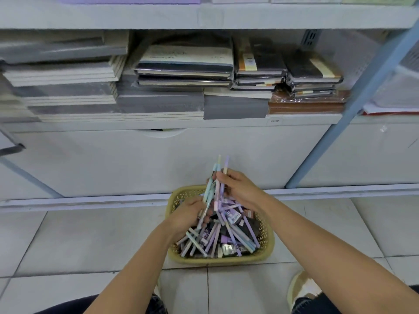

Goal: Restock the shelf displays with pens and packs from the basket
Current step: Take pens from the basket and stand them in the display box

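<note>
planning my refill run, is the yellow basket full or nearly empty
Full: the yellow basket is heaped to its rim with pastel pens and packs. The left hand and right hand grip more pens above it.

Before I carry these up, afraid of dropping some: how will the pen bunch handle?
Likely stiff and light: the pen bunch is thin straight sticks. Fanned between left hand and right hand, barrels may slip. Strays could roll on floor tiles.

Basket [226,260]: floor tiles [90,241] left & right of it lie open. Just behind it, cabinet front [158,159] blocks. Over it, left hand [186,217], right hand [240,188] & 1 pen bundle [217,177] crowd the top. Shelf above is packed w/ notebook stacks [181,87]. Blue post [353,105] stands to its right.
</note>
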Motion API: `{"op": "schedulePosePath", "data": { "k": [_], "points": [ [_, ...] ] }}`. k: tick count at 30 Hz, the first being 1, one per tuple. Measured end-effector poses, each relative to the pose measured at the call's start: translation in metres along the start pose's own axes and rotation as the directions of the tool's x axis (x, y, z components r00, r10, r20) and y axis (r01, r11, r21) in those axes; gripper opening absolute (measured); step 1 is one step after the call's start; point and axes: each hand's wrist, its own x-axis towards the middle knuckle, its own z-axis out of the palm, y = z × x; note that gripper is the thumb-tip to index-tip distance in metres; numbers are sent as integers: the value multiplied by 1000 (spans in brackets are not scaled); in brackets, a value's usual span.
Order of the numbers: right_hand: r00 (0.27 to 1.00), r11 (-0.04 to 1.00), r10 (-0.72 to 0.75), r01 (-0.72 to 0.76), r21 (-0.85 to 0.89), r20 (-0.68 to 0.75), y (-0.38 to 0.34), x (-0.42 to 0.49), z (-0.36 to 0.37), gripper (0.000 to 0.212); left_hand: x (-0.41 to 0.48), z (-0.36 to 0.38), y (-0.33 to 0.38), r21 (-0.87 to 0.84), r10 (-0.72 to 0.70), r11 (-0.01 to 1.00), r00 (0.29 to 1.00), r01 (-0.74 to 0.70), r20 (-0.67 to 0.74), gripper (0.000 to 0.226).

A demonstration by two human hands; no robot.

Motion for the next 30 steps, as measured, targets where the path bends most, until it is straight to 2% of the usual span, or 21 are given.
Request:
{"op": "schedulePosePath", "data": {
  "k": [4, 6, 8, 11, 13, 16, 18, 22, 24, 28, 30],
  "points": [
    [996, 975, -81, 89, -206, 49, -43, -13, 24, 19, -15, 11, 41, -45, 82, 996, 997, -82, 6, 25],
    [991, 962, -123, 130, -241, 43, -69, -21, 32, 19, -25, 13, 60, 73, 171, 983, 985, -168, -32, 31],
    [988, 968, -150, 156, -198, 44, -96, -32, 36, 20, -36, 12, 77, 175, 269, 951, 961, -255, -62, 35],
    [974, 958, -218, 224, -179, 55, -137, -50, 45, 19, -55, 9, 110, 205, 359, 921, 927, -332, -110, 31],
    [954, 937, -297, 299, -178, 39, -163, -62, 54, 18, -68, 9, 134, 184, 396, 911, 908, -370, -137, 30],
    [916, 908, -402, 401, -121, 17, -200, -77, 67, 23, -87, 9, 172, 66, 455, 891, 877, -450, -156, 36],
    [890, 884, -455, 454, -106, 20, -221, -87, 75, 24, -101, 7, 196, 92, 517, 856, 847, -509, -122, 42],
    [844, 844, -536, 536, 7, 6, -252, -98, 78, 30, -124, 2, 229, 167, 624, 771, 781, -614, -7, 39],
    [809, 808, -585, 587, 54, -48, -262, -101, 75, 28, -130, 0, 240, 148, 655, 749, 755, -646, -23, 36],
    [714, 710, -654, 693, 122, -249, -275, -102, 60, 5, -131, -3, 255, -34, 646, 757, 755, -653, -111, 22],
    [701, 693, -664, 708, 139, -262, -278, -101, 54, 8, -129, -3, 260, -39, 654, 747, 745, -663, -133, 20]
  ]
}}
